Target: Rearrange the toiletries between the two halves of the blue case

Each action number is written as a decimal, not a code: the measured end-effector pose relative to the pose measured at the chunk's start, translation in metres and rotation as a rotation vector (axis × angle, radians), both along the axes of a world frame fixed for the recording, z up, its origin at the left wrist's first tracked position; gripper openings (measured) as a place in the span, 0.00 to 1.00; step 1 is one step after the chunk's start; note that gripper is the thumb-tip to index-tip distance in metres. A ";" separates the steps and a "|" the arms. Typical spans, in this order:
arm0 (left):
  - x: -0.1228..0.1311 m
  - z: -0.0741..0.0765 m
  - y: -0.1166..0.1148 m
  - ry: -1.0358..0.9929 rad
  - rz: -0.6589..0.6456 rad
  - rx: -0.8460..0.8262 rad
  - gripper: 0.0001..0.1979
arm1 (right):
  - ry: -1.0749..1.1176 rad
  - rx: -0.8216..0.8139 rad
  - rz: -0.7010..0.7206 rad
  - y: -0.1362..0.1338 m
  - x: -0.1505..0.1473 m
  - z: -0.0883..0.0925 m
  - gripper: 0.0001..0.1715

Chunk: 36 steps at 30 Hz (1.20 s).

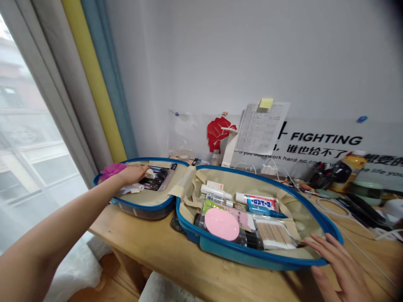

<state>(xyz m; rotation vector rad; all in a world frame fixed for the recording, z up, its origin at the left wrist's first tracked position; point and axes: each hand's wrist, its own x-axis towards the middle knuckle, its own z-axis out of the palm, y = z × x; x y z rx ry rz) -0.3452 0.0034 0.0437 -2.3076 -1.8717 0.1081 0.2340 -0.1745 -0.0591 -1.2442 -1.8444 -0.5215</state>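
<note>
Blue case (252, 258) lies open on wooden table (151, 247). Left hand (134, 174), arm fully stretched, pinches small white piece (150, 172) over the lid half, beside dark packet (159, 178). Right hand (343, 264), fingers spread wide, rests flat at near rim; cotton swabs (277, 235) just inside.

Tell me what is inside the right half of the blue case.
In the case lie a toothpaste tube, a box of cotton swabs, a pink round pad and white tubes. Whatever sits beneath them is covered.
</note>
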 end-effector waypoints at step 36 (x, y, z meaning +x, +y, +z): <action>0.261 -0.016 0.012 -0.459 -0.525 -0.443 0.13 | -0.036 0.023 -0.006 -0.005 -0.009 0.007 0.19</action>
